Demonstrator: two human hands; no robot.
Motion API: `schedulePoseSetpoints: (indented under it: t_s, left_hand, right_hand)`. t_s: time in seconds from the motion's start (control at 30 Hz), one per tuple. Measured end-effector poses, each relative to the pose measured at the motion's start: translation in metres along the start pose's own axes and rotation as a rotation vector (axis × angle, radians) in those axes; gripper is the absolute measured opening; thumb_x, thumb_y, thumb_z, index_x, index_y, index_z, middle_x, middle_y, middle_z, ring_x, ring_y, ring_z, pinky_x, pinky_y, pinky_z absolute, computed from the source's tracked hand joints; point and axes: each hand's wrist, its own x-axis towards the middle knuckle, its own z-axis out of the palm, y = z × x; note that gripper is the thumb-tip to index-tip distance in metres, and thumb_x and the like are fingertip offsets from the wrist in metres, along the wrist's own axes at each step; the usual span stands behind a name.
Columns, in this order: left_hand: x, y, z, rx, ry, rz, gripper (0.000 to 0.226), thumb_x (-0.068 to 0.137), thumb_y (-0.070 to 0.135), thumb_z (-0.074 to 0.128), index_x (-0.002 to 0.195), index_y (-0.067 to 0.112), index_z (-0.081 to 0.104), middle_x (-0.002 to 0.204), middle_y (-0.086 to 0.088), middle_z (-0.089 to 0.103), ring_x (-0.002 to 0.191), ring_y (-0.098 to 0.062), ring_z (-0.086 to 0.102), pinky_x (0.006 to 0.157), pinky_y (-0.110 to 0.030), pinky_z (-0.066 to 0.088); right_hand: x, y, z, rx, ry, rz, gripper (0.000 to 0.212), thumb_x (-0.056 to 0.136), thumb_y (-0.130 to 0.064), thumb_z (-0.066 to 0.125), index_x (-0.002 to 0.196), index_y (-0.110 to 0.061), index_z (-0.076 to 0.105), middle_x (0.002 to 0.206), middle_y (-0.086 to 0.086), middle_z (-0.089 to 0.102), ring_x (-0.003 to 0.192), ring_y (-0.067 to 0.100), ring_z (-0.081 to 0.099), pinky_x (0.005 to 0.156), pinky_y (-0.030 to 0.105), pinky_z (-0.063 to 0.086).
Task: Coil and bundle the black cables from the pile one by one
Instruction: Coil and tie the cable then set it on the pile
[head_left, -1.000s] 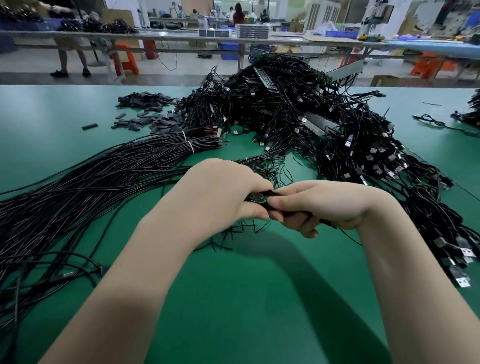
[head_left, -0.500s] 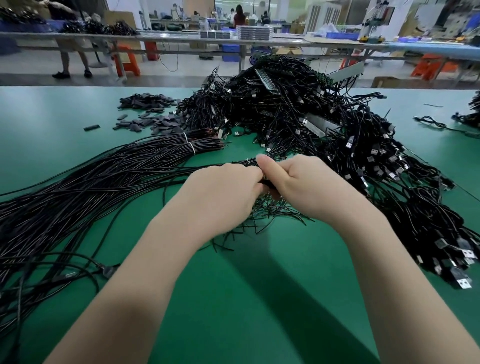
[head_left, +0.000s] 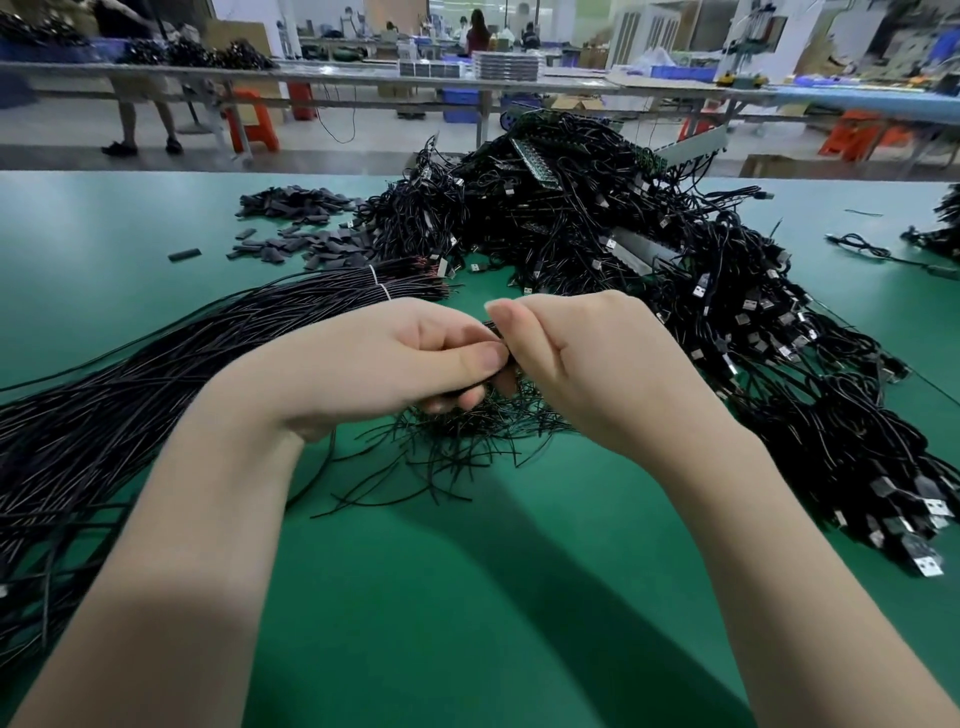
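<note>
— Over the middle of the green worktop (head_left: 467, 597): two hands, knuckle to knuckle. Left hand (head_left: 395, 358) curled, thumb pressed along a small black cable bundle (head_left: 496, 332); right hand (head_left: 576, 358) curled too, fingers pinching the same bundle from the other side. Both grips narrow, closed on it.

— And beneath the hands?

— One loose tuft of thin black wire ends (head_left: 467, 436), fanned out on the worktop, too many strands to count.

— Where's the pile?

— Behind and to the right: one big pile of black cables (head_left: 649, 249), tangled, running down the right side with dozens of USB plugs (head_left: 924, 561) at its near end. Can't count them exactly.

— On the left?

— One long sheaf of straight black cables (head_left: 130, 395), bound near its far end by two white ties (head_left: 379, 283), set close together.

— Anything else on the worktop?

— One scatter of small dark flat pieces (head_left: 296, 223) far left of the pile, and one stray piece (head_left: 184, 254) apart from it. One lone cable (head_left: 872, 249) far right.

— Beyond the worktop?

— Long benches (head_left: 363, 78), orange stools (head_left: 254, 122), a few people, too distant to detail.
</note>
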Motion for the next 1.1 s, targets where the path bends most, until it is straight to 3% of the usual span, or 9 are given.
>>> schedulePoseSetpoints:
  t_s: [0.07, 0.13, 0.2, 0.37, 0.47, 0.6, 0.77, 0.9, 1.1]
  left_hand:
    - [0.005, 0.001, 0.004, 0.138, 0.133, -0.027, 0.023, 0.099, 0.024, 0.052, 0.082, 0.019, 0.068, 0.07, 0.009, 0.067, 0.069, -0.011, 0.061, 0.073, -0.026, 0.048]
    - [0.009, 0.0, 0.005, 0.349, 0.311, -0.049, 0.025, 0.098, 0.026, 0.05, 0.08, 0.025, 0.067, 0.081, 0.007, 0.073, 0.078, -0.015, 0.068, 0.08, -0.036, 0.053]
    - [0.012, -0.005, 0.003, 0.46, 0.531, -0.046, 0.025, 0.098, 0.03, 0.048, 0.082, 0.029, 0.067, 0.087, 0.004, 0.073, 0.076, -0.017, 0.065, 0.079, -0.029, 0.053]
    - [0.018, -0.014, -0.004, 0.101, 0.847, 0.032, 0.024, 0.1, 0.022, 0.048, 0.081, 0.03, 0.063, 0.07, 0.015, 0.065, 0.071, -0.005, 0.062, 0.083, -0.032, 0.053]
    - [0.021, -0.017, -0.004, 0.097, 0.89, 0.046, 0.027, 0.1, 0.022, 0.045, 0.079, 0.029, 0.059, 0.061, 0.016, 0.058, 0.064, -0.003, 0.056, 0.078, -0.031, 0.05]
    - [0.023, -0.017, -0.002, 0.098, 0.886, 0.041, 0.027, 0.1, 0.025, 0.043, 0.077, 0.029, 0.057, 0.059, 0.021, 0.056, 0.063, -0.003, 0.053, 0.074, -0.028, 0.047]
    - [0.024, -0.016, 0.002, 0.123, 0.865, 0.027, 0.026, 0.1, 0.026, 0.043, 0.08, 0.027, 0.059, 0.061, 0.019, 0.056, 0.066, -0.007, 0.054, 0.073, -0.032, 0.049]
    - [0.023, -0.016, 0.001, 0.169, 0.847, 0.016, 0.025, 0.099, 0.026, 0.044, 0.08, 0.027, 0.06, 0.064, 0.015, 0.057, 0.065, -0.009, 0.053, 0.071, -0.032, 0.049]
    - [0.025, -0.017, 0.009, 0.277, 0.781, -0.014, 0.024, 0.099, 0.028, 0.046, 0.08, 0.028, 0.061, 0.066, 0.01, 0.061, 0.065, -0.013, 0.064, 0.067, -0.032, 0.051]
  right_hand:
    - [-0.001, 0.006, 0.006, 0.189, 0.004, 0.202, 0.041, 0.1, -0.036, 0.032, 0.073, -0.018, 0.056, 0.057, -0.008, 0.046, 0.056, 0.008, 0.046, 0.057, 0.031, 0.034]
    - [-0.003, 0.019, 0.015, 0.287, 0.201, 0.323, 0.038, 0.103, -0.032, 0.032, 0.089, -0.013, 0.061, 0.075, -0.009, 0.055, 0.074, 0.009, 0.051, 0.069, 0.029, 0.038]
    - [-0.01, 0.038, 0.029, 0.217, 0.287, 0.454, 0.027, 0.103, -0.032, 0.037, 0.1, -0.019, 0.061, 0.087, -0.011, 0.057, 0.087, 0.011, 0.052, 0.076, 0.03, 0.041]
    - [-0.038, 0.063, 0.072, 0.0, -0.323, 0.614, 0.044, 0.092, -0.044, 0.058, 0.133, -0.028, 0.056, 0.127, 0.002, 0.058, 0.108, 0.019, 0.056, 0.092, 0.034, 0.048]
    - [-0.047, 0.06, 0.089, -0.11, -0.447, 0.541, 0.04, 0.091, -0.05, 0.057, 0.125, -0.03, 0.064, 0.122, -0.002, 0.06, 0.111, 0.02, 0.055, 0.088, 0.034, 0.05]
    - [-0.05, 0.063, 0.093, -0.134, -0.362, 0.501, 0.028, 0.093, -0.045, 0.056, 0.11, -0.031, 0.073, 0.103, -0.005, 0.066, 0.1, 0.018, 0.059, 0.076, 0.032, 0.05]
    - [-0.048, 0.068, 0.091, -0.106, -0.343, 0.504, 0.03, 0.097, -0.044, 0.049, 0.115, -0.032, 0.07, 0.107, -0.004, 0.07, 0.095, 0.019, 0.062, 0.077, 0.033, 0.052]
    - [-0.042, 0.077, 0.079, 0.106, -0.318, 0.604, 0.028, 0.098, -0.036, 0.051, 0.11, -0.021, 0.072, 0.086, -0.001, 0.074, 0.052, 0.006, 0.051, 0.057, 0.023, 0.047]
    - [-0.022, 0.06, 0.036, 0.241, 0.068, 0.526, 0.015, 0.091, -0.026, 0.064, 0.095, -0.02, 0.077, 0.075, -0.02, 0.066, 0.061, -0.007, 0.055, 0.057, 0.005, 0.038]
